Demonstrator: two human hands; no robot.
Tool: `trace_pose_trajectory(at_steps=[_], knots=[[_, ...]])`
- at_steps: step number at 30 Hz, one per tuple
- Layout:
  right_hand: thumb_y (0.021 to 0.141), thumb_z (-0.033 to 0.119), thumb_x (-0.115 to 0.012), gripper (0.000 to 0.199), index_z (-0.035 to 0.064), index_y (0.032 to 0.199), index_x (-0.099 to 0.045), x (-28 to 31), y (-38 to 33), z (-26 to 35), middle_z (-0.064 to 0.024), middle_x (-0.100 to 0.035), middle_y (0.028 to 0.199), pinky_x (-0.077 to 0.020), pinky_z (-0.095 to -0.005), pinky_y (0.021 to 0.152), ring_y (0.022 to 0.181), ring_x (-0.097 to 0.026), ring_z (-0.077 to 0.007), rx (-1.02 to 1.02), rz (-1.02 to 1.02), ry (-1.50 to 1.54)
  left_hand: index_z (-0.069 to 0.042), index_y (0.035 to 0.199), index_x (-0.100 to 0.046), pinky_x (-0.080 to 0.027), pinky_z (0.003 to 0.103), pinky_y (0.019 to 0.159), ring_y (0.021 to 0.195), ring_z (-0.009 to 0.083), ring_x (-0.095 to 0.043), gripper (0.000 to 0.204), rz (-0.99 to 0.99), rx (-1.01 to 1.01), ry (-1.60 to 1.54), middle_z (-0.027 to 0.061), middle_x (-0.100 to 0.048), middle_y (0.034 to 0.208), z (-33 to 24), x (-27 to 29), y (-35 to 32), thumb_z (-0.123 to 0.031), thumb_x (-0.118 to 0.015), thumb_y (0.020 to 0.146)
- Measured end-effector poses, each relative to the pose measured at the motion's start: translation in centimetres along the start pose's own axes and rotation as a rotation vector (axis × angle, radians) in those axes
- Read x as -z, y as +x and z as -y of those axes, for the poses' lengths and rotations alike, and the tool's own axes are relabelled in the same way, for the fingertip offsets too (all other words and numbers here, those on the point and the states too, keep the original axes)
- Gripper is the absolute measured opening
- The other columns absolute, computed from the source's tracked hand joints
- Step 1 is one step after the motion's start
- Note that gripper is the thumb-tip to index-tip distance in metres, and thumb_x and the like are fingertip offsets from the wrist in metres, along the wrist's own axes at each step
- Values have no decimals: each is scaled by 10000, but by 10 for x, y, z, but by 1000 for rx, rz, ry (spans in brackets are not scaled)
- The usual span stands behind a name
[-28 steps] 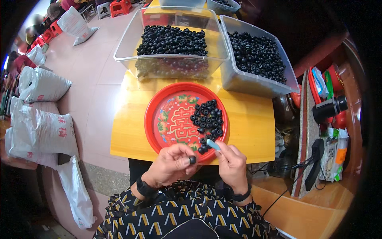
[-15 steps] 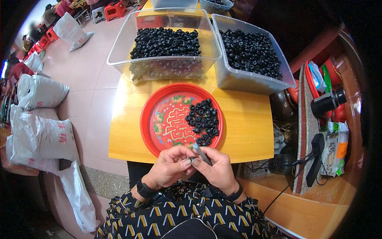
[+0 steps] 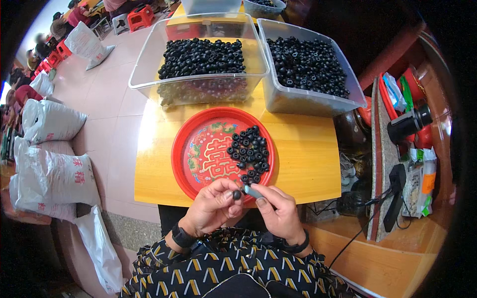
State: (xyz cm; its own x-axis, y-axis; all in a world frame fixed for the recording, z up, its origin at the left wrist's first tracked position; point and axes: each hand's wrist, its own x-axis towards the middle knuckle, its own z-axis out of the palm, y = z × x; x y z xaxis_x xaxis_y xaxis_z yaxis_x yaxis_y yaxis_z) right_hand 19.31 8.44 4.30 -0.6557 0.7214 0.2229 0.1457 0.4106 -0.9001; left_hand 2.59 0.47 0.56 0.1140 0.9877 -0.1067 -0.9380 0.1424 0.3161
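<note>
My left hand (image 3: 212, 206) pinches a small black ring-shaped bead (image 3: 237, 194) between thumb and forefinger. My right hand (image 3: 279, 211) holds a short grey rod-like tool (image 3: 252, 191), its tip almost touching the bead. Both hands meet just below the near rim of a round red tray (image 3: 198, 154). The tray carries a pile of black beads (image 3: 251, 151) on its right half.
Two clear plastic tubs (image 3: 149, 64) (image 3: 348, 94) full of black beads stand at the back of the small yellow wooden table (image 3: 308, 159). White sacks (image 3: 54, 174) lie on the floor at the left. A cluttered shelf (image 3: 407, 149) with a cable runs along the right.
My hands have come together: the right hand's tool, held apart earlier, now meets the bead in my left fingers. The view has shifted slightly.
</note>
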Motion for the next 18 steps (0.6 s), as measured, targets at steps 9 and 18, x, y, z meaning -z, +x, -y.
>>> trace_pose_trajectory(at_steps=[9,18], knots=[[767,69,-647,277,5,1034,-609,11,-5,-2,-128,-588,757,-469,-335,564,633,-585,-268,92,69,-161,-22,1033,-513,-428,271,659,700,158,-503,168,25,19,-14,93,-556,860,-2,2,0,-105,-530,887],[742,69,-656,287,8,1018,-613,9,-4,-1,-122,-583,740,-467,-354,561,636,-581,-275,120,62,-240,-13,1034,-509,-431,266,662,706,159,-505,167,-3,29,-16,95,-557,852,-2,1,-3,-91,-527,888]])
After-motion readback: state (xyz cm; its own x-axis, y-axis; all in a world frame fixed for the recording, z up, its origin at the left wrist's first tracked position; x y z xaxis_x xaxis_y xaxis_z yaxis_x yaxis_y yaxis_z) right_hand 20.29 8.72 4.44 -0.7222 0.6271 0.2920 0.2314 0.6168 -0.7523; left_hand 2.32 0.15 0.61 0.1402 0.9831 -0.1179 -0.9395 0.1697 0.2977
